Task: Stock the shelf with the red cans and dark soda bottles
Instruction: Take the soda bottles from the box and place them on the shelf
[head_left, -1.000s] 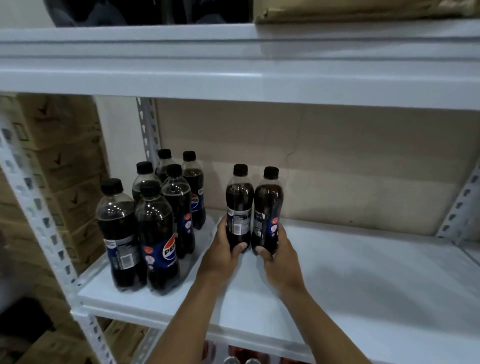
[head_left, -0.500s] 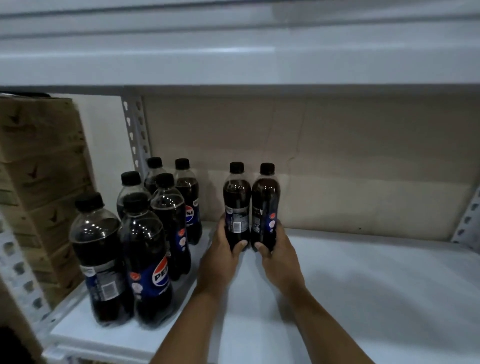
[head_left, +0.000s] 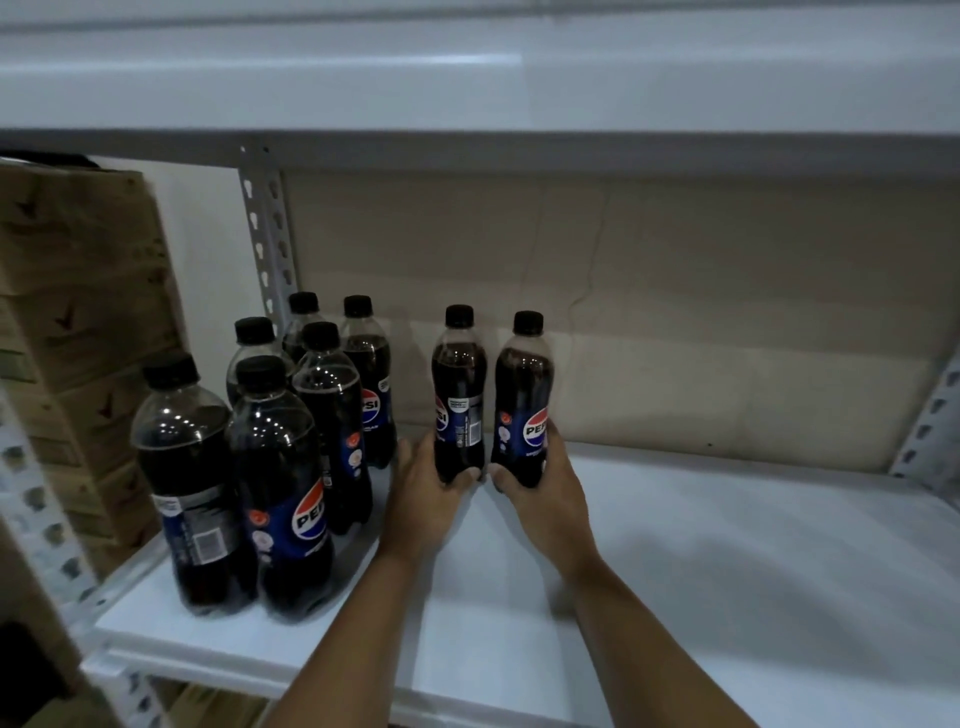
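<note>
At far left, brown cardboard cartons (head_left: 78, 332) flank the rack; beside them six Pepsi bottles (head_left: 275, 457) stand grouped on the smooth white shelf (head_left: 727, 571), glossy clear plastic with black caps and blue labels. Your left hand (head_left: 423, 499) has its fingers wrapped around the base of one Pepsi bottle (head_left: 459, 395); your right hand (head_left: 543, 499) grips a second bottle (head_left: 523, 405) the same way, both upright near the back. You look midway through placing this pair: next, seat them beside the group and let go gently. No red cans are visible.
</note>
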